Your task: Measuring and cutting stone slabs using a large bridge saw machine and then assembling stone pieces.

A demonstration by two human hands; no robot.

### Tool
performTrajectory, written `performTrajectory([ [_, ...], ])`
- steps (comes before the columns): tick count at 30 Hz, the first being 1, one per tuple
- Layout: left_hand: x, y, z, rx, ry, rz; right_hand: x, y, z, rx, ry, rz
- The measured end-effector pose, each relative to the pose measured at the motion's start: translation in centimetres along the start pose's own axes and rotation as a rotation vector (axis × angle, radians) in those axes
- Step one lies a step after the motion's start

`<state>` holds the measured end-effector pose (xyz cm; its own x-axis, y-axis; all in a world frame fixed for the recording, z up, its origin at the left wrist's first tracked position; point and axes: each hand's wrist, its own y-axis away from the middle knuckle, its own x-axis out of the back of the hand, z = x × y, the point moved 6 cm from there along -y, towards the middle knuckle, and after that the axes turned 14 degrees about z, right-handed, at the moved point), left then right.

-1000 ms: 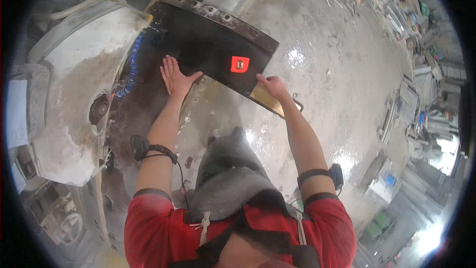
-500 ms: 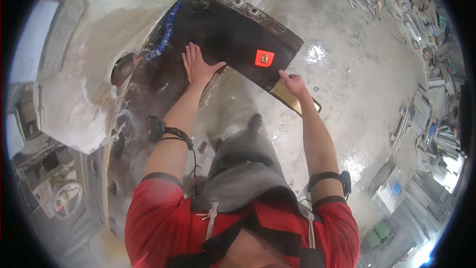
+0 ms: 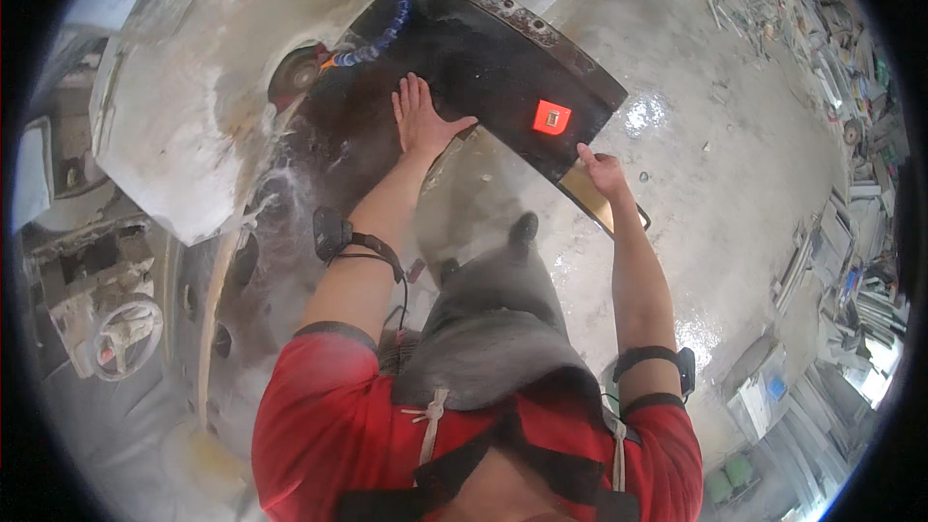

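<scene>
the left hand [image 3: 423, 126] lies open, fingers spread, on the dark flat worktable [image 3: 483, 58]. the right hand [image 3: 605, 174], fingers curled, grips the gold flat rectangular panel [image 3: 586, 195] at the table's near-right corner, near a squarish red-orange object [image 3: 552, 117].

Shirt [image 3: 319, 406]: we've got red on, short sleeves, dark cuffs [image 3: 338, 331], black collar [image 3: 462, 456]
Apron [image 3: 493, 358]: ours is grey with pale ties [image 3: 432, 425]
Straps [image 3: 646, 356]: black, one round each arm, chunky black box [image 3: 332, 234] on both
Cable [image 3: 404, 304]: skinny dark one off our left strap
Shoe [image 3: 525, 228]: dark, rounded toe
</scene>
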<state>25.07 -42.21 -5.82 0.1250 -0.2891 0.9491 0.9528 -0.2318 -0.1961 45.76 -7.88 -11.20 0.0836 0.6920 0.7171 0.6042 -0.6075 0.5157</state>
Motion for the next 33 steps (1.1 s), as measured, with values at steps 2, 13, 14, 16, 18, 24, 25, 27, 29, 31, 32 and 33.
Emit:
performTrajectory([
  [2,0.3,0.7,-0.7,-0.003,0.01,-0.01,-0.5,1.1,-0.3,0.033,-0.009,0.043],
  [13,1.6,3.5,-3.4,-0.007,0.004,0.005,-2.3,5.0,-0.6,0.048,-0.071,0.059],
  [14,1.7,3.8,-3.6,-0.004,0.018,0.013,-2.4,5.3,-0.7,0.057,-0.061,0.06],
  [16,2.0,4.2,-4.0,0.0,0.022,0.013,-2.7,5.9,-0.9,0.066,-0.051,0.059],
  [18,2.2,4.8,-4.6,0.003,0.026,0.011,-3.1,6.5,-0.9,0.073,-0.047,0.065],
  [24,2.7,6.0,-5.7,-0.007,0.019,0.009,-4.6,7.5,0.2,0.04,-0.023,0.014],
  [25,2.8,6.1,-5.7,-0.009,0.019,0.005,-4.9,7.5,0.6,0.036,-0.026,0.019],
  [27,2.7,6.7,-6.4,-0.01,0.013,-0.001,-5.6,7.7,0.9,0.04,-0.033,0.021],
  [29,2.6,7.1,-7.1,-0.011,-0.018,-0.013,-6.0,8.3,0.8,0.047,-0.034,0.035],
  [31,2.5,7.5,-7.6,-0.015,-0.032,-0.015,-6.2,9.0,0.3,0.054,-0.035,0.049],
  [32,2.6,7.6,-7.8,-0.017,-0.045,-0.017,-6.1,9.4,0.0,0.054,-0.035,0.035],
  [33,2.6,7.8,-7.9,-0.021,-0.046,-0.02,-6.1,9.9,-0.3,0.055,-0.035,0.02],
])
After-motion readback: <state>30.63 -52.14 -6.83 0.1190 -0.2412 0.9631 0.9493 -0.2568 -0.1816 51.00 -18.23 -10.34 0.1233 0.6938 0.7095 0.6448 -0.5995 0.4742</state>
